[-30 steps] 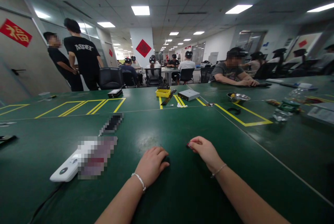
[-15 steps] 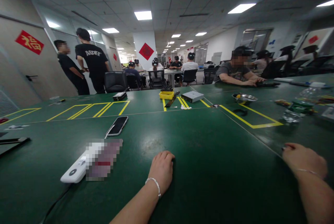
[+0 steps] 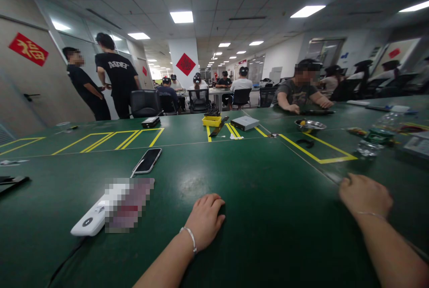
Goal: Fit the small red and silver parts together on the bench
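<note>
My left hand [image 3: 205,222] lies palm down on the green table [image 3: 268,234], its fingers loosely bent and the thumb held apart, with nothing seen in it. Over to the right, my right hand [image 3: 365,196] is low over the tabletop near a seam. Its fingers are curled inward and slightly blurred; whatever they may hold is hidden. Left of my left hand are a white power-bank-like device [image 3: 89,221] with a black cord, a partly pixelated flat purplish item [image 3: 129,207] and a smartphone [image 3: 149,161] with a white cable.
Farther back sit a yellow bin [image 3: 212,121] with dark items, a grey box [image 3: 245,123], a metal bowl [image 3: 310,125] and a plastic bottle [image 3: 372,140]. Yellow tape [image 3: 335,160] marks rectangles. A seated person [image 3: 298,91] works across the table; two people stand at left.
My right hand, which pinched a small red and dark thing near the middle, swung far right, then came slightly back. The thing no longer shows. My left hand stayed down with its thumb out again.
</note>
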Demonstrator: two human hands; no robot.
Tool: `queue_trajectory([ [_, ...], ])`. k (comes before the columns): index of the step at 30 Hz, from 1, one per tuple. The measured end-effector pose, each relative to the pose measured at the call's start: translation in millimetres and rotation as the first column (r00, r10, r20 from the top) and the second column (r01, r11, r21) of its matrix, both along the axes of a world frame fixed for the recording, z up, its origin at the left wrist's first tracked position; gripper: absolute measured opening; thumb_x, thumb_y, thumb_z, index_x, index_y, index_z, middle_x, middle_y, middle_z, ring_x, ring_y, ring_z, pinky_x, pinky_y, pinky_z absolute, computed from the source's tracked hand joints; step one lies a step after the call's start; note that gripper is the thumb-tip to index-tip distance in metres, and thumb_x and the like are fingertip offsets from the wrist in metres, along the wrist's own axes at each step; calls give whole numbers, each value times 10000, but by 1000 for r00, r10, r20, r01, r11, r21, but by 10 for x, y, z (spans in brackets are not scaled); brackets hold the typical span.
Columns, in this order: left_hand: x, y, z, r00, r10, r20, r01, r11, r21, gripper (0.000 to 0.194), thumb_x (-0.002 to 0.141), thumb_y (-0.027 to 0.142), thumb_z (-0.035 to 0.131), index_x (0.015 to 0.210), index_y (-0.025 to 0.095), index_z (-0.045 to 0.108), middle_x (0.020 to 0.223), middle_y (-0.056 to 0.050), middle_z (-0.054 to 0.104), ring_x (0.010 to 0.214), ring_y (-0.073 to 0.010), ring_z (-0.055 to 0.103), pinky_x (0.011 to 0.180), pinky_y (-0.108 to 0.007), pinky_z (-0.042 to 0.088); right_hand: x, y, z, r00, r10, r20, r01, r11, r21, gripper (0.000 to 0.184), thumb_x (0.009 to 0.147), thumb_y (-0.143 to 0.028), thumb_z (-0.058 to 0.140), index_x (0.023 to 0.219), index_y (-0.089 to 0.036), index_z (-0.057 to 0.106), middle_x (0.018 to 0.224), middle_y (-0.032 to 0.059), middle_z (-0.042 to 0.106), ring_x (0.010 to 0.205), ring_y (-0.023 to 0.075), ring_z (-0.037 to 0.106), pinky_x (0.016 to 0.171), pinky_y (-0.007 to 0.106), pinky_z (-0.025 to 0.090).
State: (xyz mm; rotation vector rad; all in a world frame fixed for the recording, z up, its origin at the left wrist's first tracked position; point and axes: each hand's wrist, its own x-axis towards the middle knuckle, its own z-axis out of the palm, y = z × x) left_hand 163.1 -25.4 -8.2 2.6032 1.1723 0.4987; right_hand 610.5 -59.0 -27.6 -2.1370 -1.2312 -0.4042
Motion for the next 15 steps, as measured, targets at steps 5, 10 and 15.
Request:
queue_trajectory([
  [5, 46, -3, -33, 997, 67, 34, -67, 998, -17, 274, 768, 181, 395, 1024, 251, 463, 1074, -17, 472, 1029, -175, 390, 885, -345, 275, -1268, 250, 267, 924, 360, 130, -338, 927, -165, 401, 769, -301, 320, 1051, -96, 517, 1054, 136, 518, 1010, 215, 429, 865, 366, 314],
  [10, 71, 9, -63, 994, 103, 31, -102, 995, -18, 238, 791, 216, 370, 1005, 241, 472, 1055, -20, 491, 1014, -172, 402, 867, -341, 286, -2366, 156, 166, 644, 764, -40, -718, 586, -375, 457, 784, -419, 311, 1209, -263, 363, 1274, 27, 348, 1177, 208, 256, 948, 421, 217],
  [15, 74, -3, -45, 1000, 1, 11, -1, 1000, -1, 345, 746, 313, 467, 1086, 267, 427, 1129, -17, 454, 1064, -189, 373, 923, -377, 230, -2417, 182, 186, 568, 823, -16, -735, 498, -459, 396, 797, -420, 276, 1166, -341, 394, 1258, -18, 372, 1176, 207, 264, 947, 473, 167],
])
